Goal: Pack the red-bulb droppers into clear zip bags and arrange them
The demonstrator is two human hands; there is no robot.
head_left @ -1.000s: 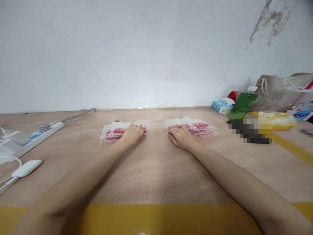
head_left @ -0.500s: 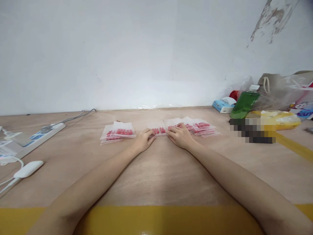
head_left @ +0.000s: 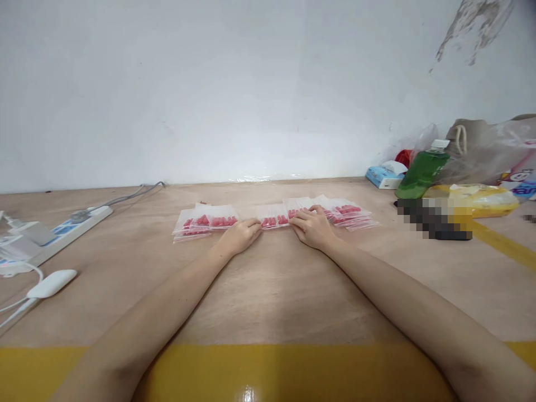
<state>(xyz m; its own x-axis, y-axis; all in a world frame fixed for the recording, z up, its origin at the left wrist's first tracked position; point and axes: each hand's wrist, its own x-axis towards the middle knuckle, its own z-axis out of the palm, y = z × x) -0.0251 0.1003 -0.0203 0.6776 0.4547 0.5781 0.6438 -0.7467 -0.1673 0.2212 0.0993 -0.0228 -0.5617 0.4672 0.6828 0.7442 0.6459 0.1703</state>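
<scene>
A small clear plastic bag (head_left: 271,211) with red pieces inside lies flat on the table between my hands. The fingertips of my left hand (head_left: 241,235) are pressed together at its lower left corner. My right hand (head_left: 315,229) has its fingers bent and closed at the bag's lower right corner, partly over neighbouring bags. Beyond it, a fanned pile of similar bags (head_left: 349,211) spreads to the right. Left of my left hand lies another overlapping group of bags (head_left: 218,215). What exactly the red pieces are is too small to tell.
On the left are a white power strip (head_left: 79,230) with plugs and a white adapter (head_left: 52,283). A tissue pack (head_left: 384,176), a green bottle (head_left: 422,172), a yellow package (head_left: 481,201) and a blurred dark object (head_left: 435,220) stand at the right. A wall closes the back.
My left hand has shifted slightly left and its fingers are straighter. More of the left group of bags shows. My right hand stays nearly in place; the view has shifted a little.
</scene>
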